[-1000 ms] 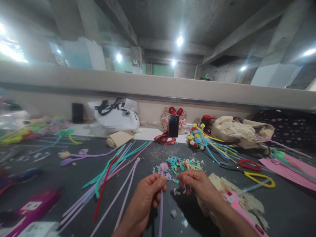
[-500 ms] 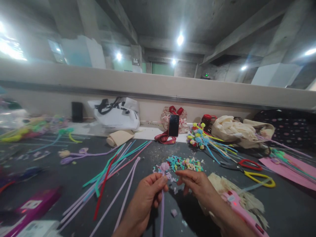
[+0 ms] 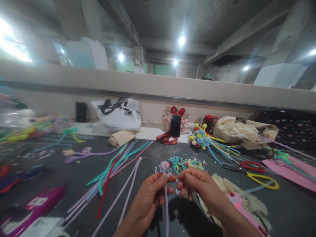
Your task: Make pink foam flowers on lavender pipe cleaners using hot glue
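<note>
My left hand (image 3: 154, 191) is closed in a pinch around the lilac stem of a pipe-cleaner flower (image 3: 164, 165). The flower's ruffled head stands just above the thumb, and its stem (image 3: 167, 210) hangs down below the hand. Close by on the right, my right hand (image 3: 194, 182) has its thumb and fingertips pressed together, a small gap from the left fingers. Whatever those fingertips hold is too small to make out. Small lilac scraps (image 3: 177, 191) show between the hands. Behind them lies a pile of short coloured pieces (image 3: 185, 163).
Loose pipe cleaners (image 3: 116, 174) lie left of my hands. To the right are scissors (image 3: 249, 169), a crumpled cloth (image 3: 254, 204) and a pink glue gun (image 3: 238, 205). A phone (image 3: 175, 126) stands against a pouch at the back. A magenta tool (image 3: 39, 205) is at front left.
My right hand has come closer to the left one, its fingers now bunched in a pinch. The left hand keeps hold of the flower stem. The view has shifted slightly.
</note>
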Action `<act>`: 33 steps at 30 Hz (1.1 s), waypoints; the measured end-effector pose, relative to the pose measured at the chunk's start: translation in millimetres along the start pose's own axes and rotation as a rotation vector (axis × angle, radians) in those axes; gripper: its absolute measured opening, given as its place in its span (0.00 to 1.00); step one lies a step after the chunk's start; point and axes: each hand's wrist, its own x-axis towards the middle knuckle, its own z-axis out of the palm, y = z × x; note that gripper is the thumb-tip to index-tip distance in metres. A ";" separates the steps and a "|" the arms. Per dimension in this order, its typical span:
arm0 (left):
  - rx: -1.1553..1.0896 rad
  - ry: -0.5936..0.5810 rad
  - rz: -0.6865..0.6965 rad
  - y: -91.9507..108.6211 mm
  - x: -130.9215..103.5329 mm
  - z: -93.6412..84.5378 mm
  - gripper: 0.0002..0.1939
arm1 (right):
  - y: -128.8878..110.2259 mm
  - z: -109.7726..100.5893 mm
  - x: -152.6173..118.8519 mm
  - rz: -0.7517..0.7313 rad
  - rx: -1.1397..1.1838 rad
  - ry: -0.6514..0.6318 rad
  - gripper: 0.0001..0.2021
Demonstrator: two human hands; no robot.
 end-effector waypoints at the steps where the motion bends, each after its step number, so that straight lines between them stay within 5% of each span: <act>1: -0.023 -0.004 -0.002 -0.7 0.0 0.7 0.12 | -0.4 1.9 -0.4 0.008 0.045 -0.016 0.11; 11: 0.023 -0.063 -0.086 -6.8 4.4 5.0 0.11 | -3.9 5.0 -1.4 -0.098 0.074 0.021 0.09; 18: 0.012 -0.039 -0.069 -1.8 1.0 0.5 0.12 | -12.3 -23.5 -0.5 -0.218 -0.049 0.505 0.10; 21: -0.040 -0.043 -0.079 0.3 0.2 -2.2 0.10 | -13.6 -33.1 -0.1 -0.231 -0.209 0.589 0.15; 24: -0.045 -0.070 -0.086 0.5 0.2 -3.7 0.10 | -13.8 -29.2 -1.0 -0.258 -0.406 0.477 0.14; 27: -0.056 -0.117 -0.083 -0.9 -0.8 -2.7 0.09 | -10.2 -12.3 -3.3 -0.216 -0.453 0.186 0.09; 30: -0.045 -0.204 -0.099 -2.8 -3.1 -0.3 0.08 | -1.9 7.4 -6.0 -0.080 -0.388 -0.074 0.25; 33: -0.025 -0.272 -0.116 -3.8 -5.6 1.3 0.09 | 6.0 20.0 -6.6 -0.004 -0.184 -0.214 0.18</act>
